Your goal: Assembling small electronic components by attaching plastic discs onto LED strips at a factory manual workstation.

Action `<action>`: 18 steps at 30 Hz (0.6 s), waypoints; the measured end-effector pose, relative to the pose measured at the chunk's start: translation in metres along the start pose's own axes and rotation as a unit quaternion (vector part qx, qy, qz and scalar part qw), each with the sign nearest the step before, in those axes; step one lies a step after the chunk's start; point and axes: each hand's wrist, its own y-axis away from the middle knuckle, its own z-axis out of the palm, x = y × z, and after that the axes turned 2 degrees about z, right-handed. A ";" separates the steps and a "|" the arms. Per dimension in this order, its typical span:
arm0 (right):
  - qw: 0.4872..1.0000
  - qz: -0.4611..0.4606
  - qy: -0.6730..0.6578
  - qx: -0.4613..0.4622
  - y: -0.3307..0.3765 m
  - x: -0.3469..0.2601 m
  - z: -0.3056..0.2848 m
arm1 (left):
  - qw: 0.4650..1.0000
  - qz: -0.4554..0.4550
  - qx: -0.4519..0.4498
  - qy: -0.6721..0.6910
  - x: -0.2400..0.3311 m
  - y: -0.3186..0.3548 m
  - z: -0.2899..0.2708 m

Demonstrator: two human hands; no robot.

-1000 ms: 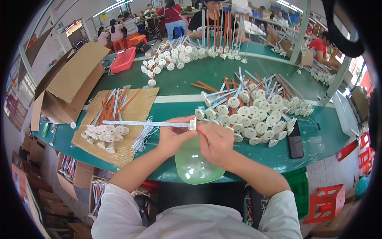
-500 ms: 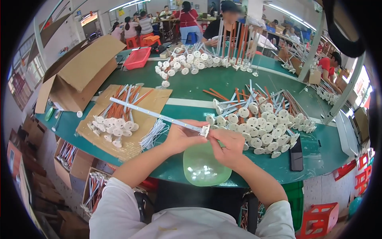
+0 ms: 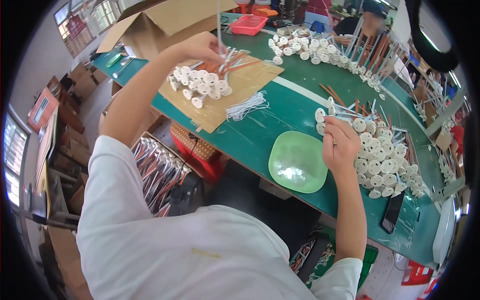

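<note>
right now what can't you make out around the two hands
- Head view: what the left hand pinches above the white discs on sticks; its fingers cover the grip.
- Head view: what the right hand grips at the disc pile; seen from the back, fingers hidden.
- Head view: whether the green bowl holds anything; glare washes it out.
- Head view: the phone screen; too small.

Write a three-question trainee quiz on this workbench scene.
1. True or false: the left hand is over the cardboard sheet.
2. Which lies between the two hands? A) green bowl B) red tray C) black phone
3. Fill in: the right hand is at a pile of white ____-ended sticks.

Key: 1 true; 2 A; 3 disc.
</note>
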 end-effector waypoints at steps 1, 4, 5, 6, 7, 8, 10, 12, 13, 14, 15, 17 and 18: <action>1.000 0.007 0.000 0.000 0.000 -0.002 0.000 | 1.000 -0.004 0.004 -0.003 -0.011 0.010 -0.011; 1.000 0.009 -0.002 0.001 0.002 -0.006 0.005 | 0.984 -0.160 -0.030 -0.071 -0.029 0.034 -0.032; 1.000 0.008 -0.003 -0.003 0.003 -0.007 0.007 | 0.980 -0.191 -0.024 -0.060 -0.036 0.041 -0.032; 1.000 0.003 -0.004 0.002 0.004 -0.008 0.009 | 0.974 -0.221 -0.018 -0.046 -0.044 0.046 -0.032; 1.000 0.001 -0.004 -0.003 0.004 -0.008 0.008 | 0.975 -0.217 -0.012 -0.048 -0.051 0.048 -0.030; 1.000 0.000 -0.003 -0.009 0.004 -0.008 0.008 | 0.973 -0.228 0.003 -0.030 -0.059 0.049 -0.028; 1.000 0.013 -0.002 -0.005 0.007 -0.004 0.007 | 0.971 -0.238 0.019 -0.009 -0.061 0.047 -0.024; 1.000 0.028 -0.002 -0.003 0.007 -0.001 0.006 | 0.968 -0.238 0.047 -0.065 -0.063 0.043 -0.021; 0.999 0.032 -0.002 -0.002 0.007 0.000 0.006 | 0.968 -0.238 0.048 -0.065 -0.063 0.041 -0.020; 0.999 0.036 -0.003 -0.001 0.007 0.001 0.006 | 0.964 -0.222 0.033 -0.140 -0.064 0.039 -0.020; 0.999 0.038 -0.002 -0.001 0.006 0.001 0.006 | 0.955 -0.203 0.016 -0.215 -0.064 0.036 -0.019; 1.000 0.015 0.015 0.001 0.003 -0.003 0.006 | 0.939 -0.158 0.025 -0.304 -0.066 0.035 -0.015; 1.000 0.019 0.018 0.001 0.004 -0.002 0.007 | 0.913 -0.110 0.037 -0.390 -0.059 0.031 -0.013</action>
